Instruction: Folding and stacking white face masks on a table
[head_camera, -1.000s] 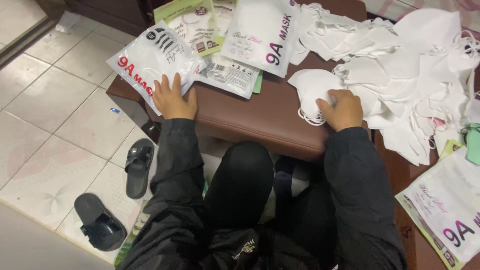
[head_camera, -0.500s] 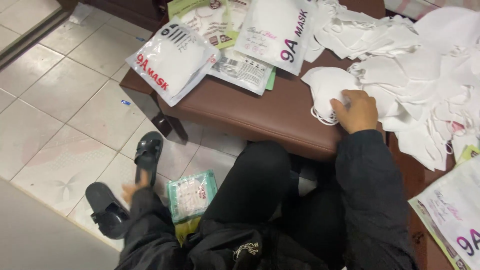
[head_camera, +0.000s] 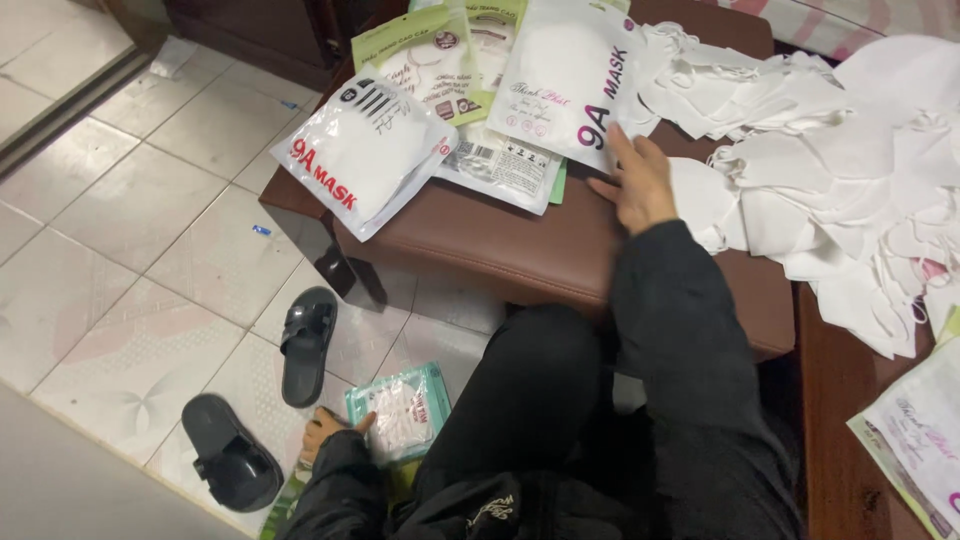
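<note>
A: Start nearest, at the bottom of the frame. What is the left hand (head_camera: 325, 432) doing?

B: It is down at the floor, lower left of centre, fingers curled onto the near edge of a green-edged mask packet (head_camera: 400, 410) lying on the tiles. Whether it has pinched the packet or only touches it, I cannot tell; the sleeve hides most of the hand.

A: And beside it?

B: Two black sandals (head_camera: 270, 400) on the tiled floor (head_camera: 120, 250), one just left of the hand, the other just above it.

A: Then further up?

B: The brown padded stool (head_camera: 500, 250) in the middle. The right hand (head_camera: 637, 185) lies flat on it, fingers spread, holding nothing, its fingertips at the lower edge of a white mask packet (head_camera: 570, 80) with purple lettering. Right of the hand sits a pile of loose white masks (head_camera: 830, 170), touching its side.

A: Anything beyond?

B: Toward the upper left of the stool, a white packet with red lettering (head_camera: 360, 150) overhangs the corner, and green-topped packets (head_camera: 440, 60) lie behind it.

A: How would you handle the packet on the floor well?

B: I would judge a firm pinch on the plastic edge best, thumb above and fingers below, since the film looks slippery on tile. Lift it clear of the sandals, and keep the right hand steadying the heap so nothing slides off the stool.
</note>
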